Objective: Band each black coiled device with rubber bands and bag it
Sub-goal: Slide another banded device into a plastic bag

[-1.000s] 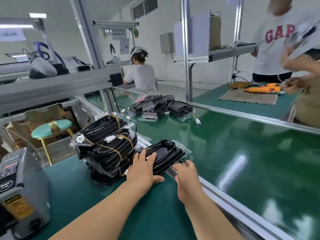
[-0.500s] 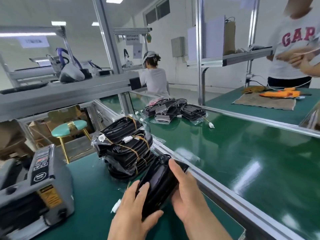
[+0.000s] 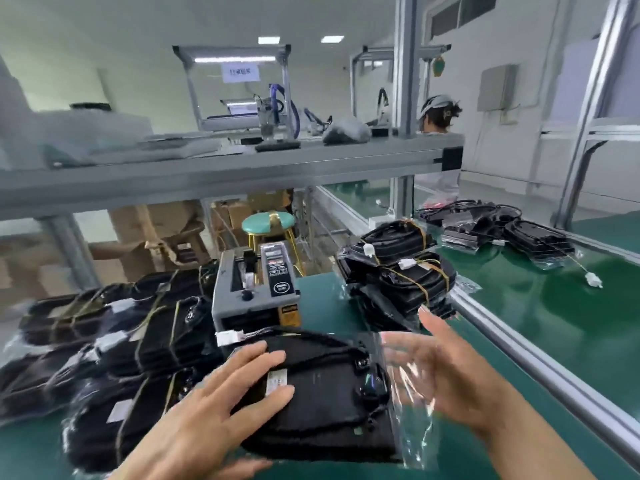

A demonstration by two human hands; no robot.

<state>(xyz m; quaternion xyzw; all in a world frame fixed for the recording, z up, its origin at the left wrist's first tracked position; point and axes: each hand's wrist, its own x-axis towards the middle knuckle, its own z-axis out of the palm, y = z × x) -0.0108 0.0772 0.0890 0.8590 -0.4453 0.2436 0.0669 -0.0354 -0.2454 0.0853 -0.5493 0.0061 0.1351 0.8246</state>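
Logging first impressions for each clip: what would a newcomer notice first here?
Front and centre, the left hand rests flat on a black coiled device in a clear bag, with the right hand spread open at the bag's right edge. Banded devices pile up around it: a heap at left, a stack by the conveyor rail, and a grey tape dispenser between.
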